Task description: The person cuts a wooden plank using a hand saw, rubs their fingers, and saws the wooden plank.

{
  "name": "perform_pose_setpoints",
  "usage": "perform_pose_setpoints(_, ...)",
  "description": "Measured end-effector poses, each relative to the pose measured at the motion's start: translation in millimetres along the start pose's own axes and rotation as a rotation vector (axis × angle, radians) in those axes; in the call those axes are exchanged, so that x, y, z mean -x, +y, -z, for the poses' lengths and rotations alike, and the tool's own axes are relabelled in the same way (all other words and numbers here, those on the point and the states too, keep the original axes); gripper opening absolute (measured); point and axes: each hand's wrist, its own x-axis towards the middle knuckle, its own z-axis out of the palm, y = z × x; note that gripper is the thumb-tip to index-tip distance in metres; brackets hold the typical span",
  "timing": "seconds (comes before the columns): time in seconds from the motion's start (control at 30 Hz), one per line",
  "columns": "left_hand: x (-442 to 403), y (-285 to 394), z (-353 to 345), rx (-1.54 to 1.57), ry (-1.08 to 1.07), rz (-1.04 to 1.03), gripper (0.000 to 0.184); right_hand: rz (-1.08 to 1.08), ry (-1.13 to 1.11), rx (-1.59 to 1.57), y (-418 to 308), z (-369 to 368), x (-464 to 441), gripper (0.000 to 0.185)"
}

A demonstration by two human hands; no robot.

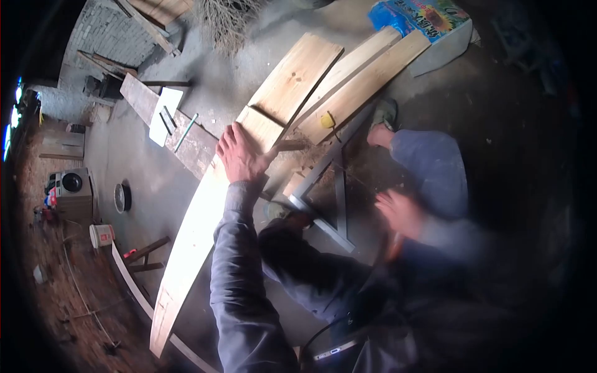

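Note:
My left hand (239, 155) lies over a long pale wooden board (193, 230), fingers bunched together and gripping near its upper end. Just beyond the fingers, a short wooden piece (261, 127) adjoins a wide plank (298, 74). My right hand (401, 214) is smeared by motion beside my bent knee, apart from the boards. Whether it holds anything is unclear; a brownish blur shows below it. Between my legs stands a grey metal frame (340, 193). A small yellow object (328, 119) sits on another plank (367, 87) to the right.
A low bench plank (140, 99) bears a white sheet (166, 115) and a thin green stick (186, 132). A blue printed package (423, 28) stands at the back right. Along the left are a metal basin (122, 197), a white bucket (101, 235) and a washing machine (71, 189).

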Motion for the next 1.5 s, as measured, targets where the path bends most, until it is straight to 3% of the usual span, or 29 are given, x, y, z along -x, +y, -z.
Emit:
perform_pose_setpoints(0.03,-1.6,-2.8,0.1,-0.011,0.013,-0.014,0.119,-0.06,0.053,-0.148,1.9,0.1,5.0,0.024)
perform_pose_setpoints(0.1,-0.2,-1.7,0.5,0.007,0.003,0.003,0.119,0.039,0.15,-0.213,7.9,-17.4,-21.3,0.025)
perform_pose_setpoints(0.17,-1.0,-0.6,0.8,0.01,0.014,0.001,0.118,0.19,0.139,-0.17,-6.0,-38.7,-102.1,0.029)
perform_pose_setpoints(0.23,-1.2,-0.4,1.7,-0.006,0.003,0.018,0.118,0.099,-0.004,0.004,-26.1,-57.4,-182.8,0.033)
perform_pose_setpoints(0.3,-1.0,1.6,5.0,0.02,-0.018,0.029,0.117,0.139,0.026,0.089,-43.6,-61.2,-204.6,0.034)
perform_pose_setpoints(0.37,0.2,2.4,6.9,0.02,-0.053,0.045,0.118,0.186,0.07,-0.183,-34.9,-61.4,-184.4,0.032)
perform_pose_setpoints(0.43,-2.9,7.2,12.5,0.019,-0.083,0.074,0.119,0.159,0.097,-0.258,-37.9,-49.7,-134.3,0.028)
perform_pose_setpoints(0.5,-3.1,7.7,14.3,0.034,-0.069,0.055,0.119,0.033,0.123,-0.361,-8.3,-43.7,-66.5,0.027)
perform_pose_setpoints(0.63,-2.4,1.0,4.3,0.021,-0.044,0.025,0.118,-0.11,0.033,-0.222,1.0,-9.3,10.3,0.028)
perform_pose_setpoints(0.7,-2.0,-5.3,-2.4,-0.001,0.032,-0.025,0.116,-0.056,0.099,-0.221,7.2,-20.5,-10.4,0.033)
perform_pose_setpoints(0.77,-1.9,-4.3,1.2,0.0,0.007,0.005,0.118,0.104,0.069,-0.316,7.6,-43.4,-90.8,0.04)
perform_pose_setpoints(0.8,-3.4,-3.0,2.7,-0.001,0.007,0.002,0.119,0.15,0.054,-0.114,-11.4,-45.2,-139.3,0.032)
perform_pose_setpoints(0.83,-3.2,-0.8,3.4,-0.002,0.005,-0.002,0.119,0.397,0.204,-0.246,-28.6,-63.6,-176.7,0.026)
perform_pose_setpoints(0.87,-2.7,-1.4,2.6,-0.004,0.002,0.005,0.12,0.184,0.118,0.085,-46.0,-61.6,-198.1,0.032)
perform_pose_setpoints(0.9,-1.8,0.9,6.1,0.001,-0.007,0.02,0.12,0.33,0.261,0.08,-53.3,-69.0,-207.6,0.036)
perform_pose_setpoints(0.97,-3.4,5.1,8.5,0.018,-0.025,0.045,0.119,0.264,0.208,0.079,-48.5,-66.7,-197.6,0.033)
perform_pose_setpoints(1.03,-4.4,4.3,9.3,0.034,-0.04,0.03,0.119,0.306,0.251,-0.206,-55.3,-54.1,-144.5,0.025)
perform_pose_setpoints(1.13,-2.8,4.9,11.3,0.03,-0.02,0.022,0.116,0.042,0.073,-0.119,-13.5,-28.3,-53.8,0.022)
perform_pose_setpoints(1.27,-3.7,-2.3,1.4,0.006,0.0,0.01,0.116,-0.182,0.018,-0.216,-11.3,-9.7,4.3,0.04)
perform_pose_setpoints(1.37,-3.0,1.5,4.9,0.024,0.0,0.033,0.117,0.043,0.08,-0.23,1.1,-38.9,-73.5,0.037)
perform_pose_setpoints(1.4,-3.3,-0.5,4.0,0.04,-0.009,0.025,0.118,0.119,0.072,-0.099,-24.7,-38.7,-117.1,0.029)
perform_pose_setpoints(1.5,-2.6,-2.9,-0.5,-0.01,0.039,0.014,0.119,0.147,0.087,0.066,-55.8,-66.6,-209.2,0.027)
